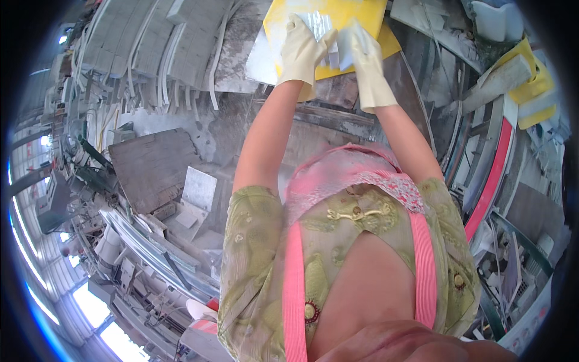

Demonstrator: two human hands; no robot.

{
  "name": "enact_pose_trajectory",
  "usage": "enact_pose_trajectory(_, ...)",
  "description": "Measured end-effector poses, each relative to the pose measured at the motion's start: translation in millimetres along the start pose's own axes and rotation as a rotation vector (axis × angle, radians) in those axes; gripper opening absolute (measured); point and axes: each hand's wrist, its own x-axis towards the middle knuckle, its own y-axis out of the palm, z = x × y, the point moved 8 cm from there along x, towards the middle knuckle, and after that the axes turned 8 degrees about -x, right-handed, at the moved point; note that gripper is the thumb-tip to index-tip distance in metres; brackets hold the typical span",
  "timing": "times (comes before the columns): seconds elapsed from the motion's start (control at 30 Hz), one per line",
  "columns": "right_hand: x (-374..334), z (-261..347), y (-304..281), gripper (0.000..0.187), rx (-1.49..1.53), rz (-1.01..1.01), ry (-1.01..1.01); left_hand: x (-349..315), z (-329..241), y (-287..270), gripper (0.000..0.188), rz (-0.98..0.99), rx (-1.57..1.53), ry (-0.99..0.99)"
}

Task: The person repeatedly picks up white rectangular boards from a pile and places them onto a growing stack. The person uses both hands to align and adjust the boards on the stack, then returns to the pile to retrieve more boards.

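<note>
Both my hands wear cream rubber gloves and are stretched out over a yellow board [368,13] with whitish smears. My left hand [300,51] grips the left side of a shiny, whitish ridged piece [319,24], its thumb lying across the near part. Just right of it, my right hand [366,60] is smeared by motion, fingers pointing away from me. Against its inner side shows a pale bluish-white flat piece [345,49]; whether the fingers hold it is unclear. The exact kind of both pieces cannot be made out.
Long grey-white strips [120,45] are stacked at the far left. A brown board [154,169] and a white panel [199,188] lie left of my arms. At right run a red-edged rail [491,178] and a yellow-and-white piece [534,84]. A pink-strapped apron [295,289] covers my front.
</note>
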Motion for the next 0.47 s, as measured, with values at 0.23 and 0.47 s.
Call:
enact_pose_trajectory(0.23,-15,-11,22,0.073,-0.149,0.486,-0.142,18,40,14,0.098,0.109,0.057,0.093)
enact_pose_trajectory(0.47,16,-54,9,0.099,-0.957,0.722,-0.441,29,71,13,0.092,0.116,0.136,0.144)
